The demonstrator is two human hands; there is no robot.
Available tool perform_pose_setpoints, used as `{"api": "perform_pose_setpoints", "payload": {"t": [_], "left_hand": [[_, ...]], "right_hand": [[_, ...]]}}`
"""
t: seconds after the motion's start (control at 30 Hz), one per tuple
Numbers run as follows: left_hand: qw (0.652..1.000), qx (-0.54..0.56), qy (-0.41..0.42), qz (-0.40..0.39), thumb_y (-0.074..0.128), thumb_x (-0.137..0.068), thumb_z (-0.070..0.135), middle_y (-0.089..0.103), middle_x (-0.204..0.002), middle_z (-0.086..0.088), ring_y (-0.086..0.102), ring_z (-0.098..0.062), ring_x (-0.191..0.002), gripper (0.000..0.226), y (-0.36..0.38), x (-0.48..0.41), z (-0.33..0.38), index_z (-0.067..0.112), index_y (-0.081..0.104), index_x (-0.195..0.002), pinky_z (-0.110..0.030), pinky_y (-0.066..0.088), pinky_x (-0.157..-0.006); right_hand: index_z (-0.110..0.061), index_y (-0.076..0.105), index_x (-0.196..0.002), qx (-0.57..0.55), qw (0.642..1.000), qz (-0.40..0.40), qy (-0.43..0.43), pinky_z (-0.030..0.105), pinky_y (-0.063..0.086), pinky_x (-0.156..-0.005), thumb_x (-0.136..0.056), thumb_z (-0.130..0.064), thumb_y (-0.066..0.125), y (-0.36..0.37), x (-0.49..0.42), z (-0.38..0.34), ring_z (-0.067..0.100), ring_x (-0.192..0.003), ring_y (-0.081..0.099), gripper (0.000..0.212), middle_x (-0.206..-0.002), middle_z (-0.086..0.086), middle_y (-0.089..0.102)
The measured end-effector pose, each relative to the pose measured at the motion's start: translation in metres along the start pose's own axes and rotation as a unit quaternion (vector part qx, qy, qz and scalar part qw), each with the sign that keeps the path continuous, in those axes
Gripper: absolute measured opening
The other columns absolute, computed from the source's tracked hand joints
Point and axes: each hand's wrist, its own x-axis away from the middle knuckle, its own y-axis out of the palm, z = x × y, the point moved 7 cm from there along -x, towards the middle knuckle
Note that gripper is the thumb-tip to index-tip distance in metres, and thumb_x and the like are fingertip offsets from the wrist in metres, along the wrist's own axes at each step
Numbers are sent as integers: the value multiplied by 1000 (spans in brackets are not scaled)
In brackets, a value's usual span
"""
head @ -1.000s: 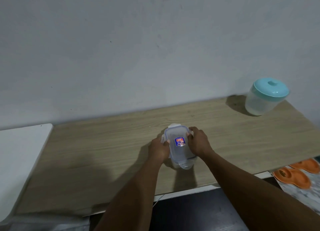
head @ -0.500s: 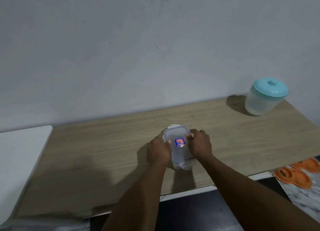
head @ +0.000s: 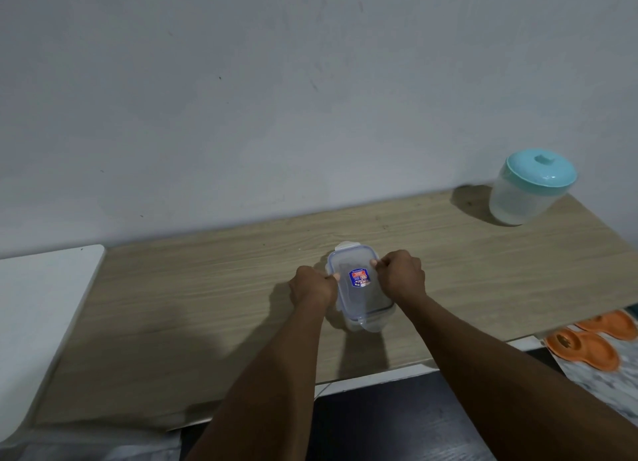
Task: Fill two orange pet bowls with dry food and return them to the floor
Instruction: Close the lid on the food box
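Note:
A small clear plastic container [head: 359, 296] with a clip-on lid and a blue-red sticker stands on the wooden table [head: 193, 308]. My left hand [head: 312, 289] grips its left side clip and my right hand [head: 402, 277] grips its right side clip. The lid lies on the container. Two orange pet bowls lie on the floor at the lower right: one double bowl [head: 583, 352] with a little dark food in it, and another orange bowl [head: 612, 324] partly hidden by the table edge.
A round translucent tub with a teal lid [head: 531, 188] stands at the table's back right, near the grey wall. A white surface [head: 31, 322] adjoins the table on the left. Dark floor lies under the table's front edge.
Both hands have shifted slightly along the container's sides, with the fingers now pinching the side clips. The container has stayed in place.

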Motion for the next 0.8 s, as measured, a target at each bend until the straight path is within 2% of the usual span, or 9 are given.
{"api": "perform_pose_setpoints", "payload": {"t": [0.1, 0.2, 0.27, 0.37, 0.47, 0.53, 0.6, 0.67, 0.8], "left_hand": [[1000, -8, 15, -3, 77, -81, 36, 73, -108, -13, 69, -33, -103, 36, -6, 7, 10, 8, 73, -104, -30, 46, -73], [999, -27, 24, -12, 78, -81, 37, 71, -115, -13, 66, -34, -109, 41, -8, 5, 15, 6, 71, -108, -30, 45, -76], [999, -33, 34, -20, 77, -82, 36, 72, -112, -13, 67, -33, -107, 38, -8, 5, 17, 7, 71, -107, -30, 45, -76], [998, -17, 49, -33, 76, -84, 30, 74, -103, -12, 69, -33, -100, 29, -4, 7, 16, 7, 72, -100, -33, 54, -81], [996, 25, 46, -70, 73, -86, 27, 75, -97, -17, 72, -36, -89, 24, 3, 7, 11, 5, 70, -95, -45, 61, -83], [992, 68, 18, -109, 71, -90, 24, 73, -105, -17, 72, -34, -91, 22, 4, 9, 7, 9, 68, -106, -47, 62, -80], [985, 91, 7, -143, 68, -92, 20, 69, -117, -12, 70, -32, -100, 30, 4, 11, 7, 17, 62, -122, -46, 62, -79], [981, 96, 20, -170, 66, -94, 16, 64, -125, -8, 67, -32, -107, 41, 5, 12, 10, 26, 55, -133, -49, 61, -82], [978, 69, 71, -185, 62, -96, 12, 60, -129, -4, 64, -31, -110, 50, 3, 17, 21, 34, 49, -139, -54, 60, -82]], "right_hand": [[-8, 75, -94, -5, 1000, -9, 1, 33, 43, -74, -94, -40, 63, -1, 1, 0, 36, -95, 65, 34, -97, 16, 72], [-5, 73, -95, -6, 1000, -10, -12, 33, 46, -74, -96, -37, 61, -2, 2, -2, 37, -96, 64, 34, -98, 17, 72], [-2, 67, -102, 1, 999, -7, -31, 35, 48, -76, -99, -34, 55, 1, 7, -4, 36, -98, 63, 35, -105, 18, 69], [0, 58, -114, 1, 999, 6, -48, 38, 46, -80, -103, -24, 44, 6, 23, -5, 36, -102, 59, 29, -116, 20, 59], [-2, 54, -118, -5, 998, 8, -55, 38, 45, -81, -104, -20, 42, 9, 31, -3, 37, -104, 59, 26, -118, 20, 58], [-3, 54, -117, -11, 998, -1, -56, 40, 48, -82, -104, -22, 41, 9, 29, -3, 38, -103, 60, 26, -116, 19, 61], [-4, 54, -116, -15, 998, -15, -59, 44, 51, -84, -104, -26, 42, 7, 27, -4, 37, -102, 61, 28, -114, 20, 64], [-5, 54, -117, -18, 998, -25, -62, 44, 52, -83, -104, -29, 43, 6, 27, -4, 36, -101, 62, 29, -112, 19, 65], [-6, 50, -116, -29, 998, -24, -52, 41, 49, -80, -105, -27, 40, 10, 34, -2, 37, -101, 62, 25, -113, 19, 64]]}}
